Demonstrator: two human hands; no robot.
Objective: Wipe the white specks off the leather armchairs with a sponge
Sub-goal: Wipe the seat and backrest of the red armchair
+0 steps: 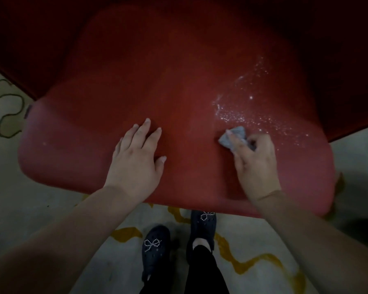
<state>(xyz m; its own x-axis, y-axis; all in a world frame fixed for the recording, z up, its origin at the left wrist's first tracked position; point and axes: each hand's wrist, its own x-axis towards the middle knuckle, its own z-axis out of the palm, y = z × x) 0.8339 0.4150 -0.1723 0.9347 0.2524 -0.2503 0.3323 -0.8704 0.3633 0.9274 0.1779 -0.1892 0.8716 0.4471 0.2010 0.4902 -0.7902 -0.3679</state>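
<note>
A red leather armchair seat (pixel 157 85) fills the upper view. White specks (pixel 249 111) are scattered over its right half, from the middle right down toward the front right edge. My right hand (pixel 255 160) grips a crumpled grey sponge (pixel 234 136) and presses it on the seat just below and left of the specks. My left hand (pixel 136 158) lies flat on the seat near its front middle, fingers spread and straight. A single white speck (pixel 44 143) shows near the seat's left front corner.
The armchair's dark red sides (pixel 348 60) rise at the left and right of the seat. Below the seat is a pale rug (pixel 253 247) with yellow and dark wavy lines. My two feet in dark clogs (pixel 155 247) stand close to the seat's front edge.
</note>
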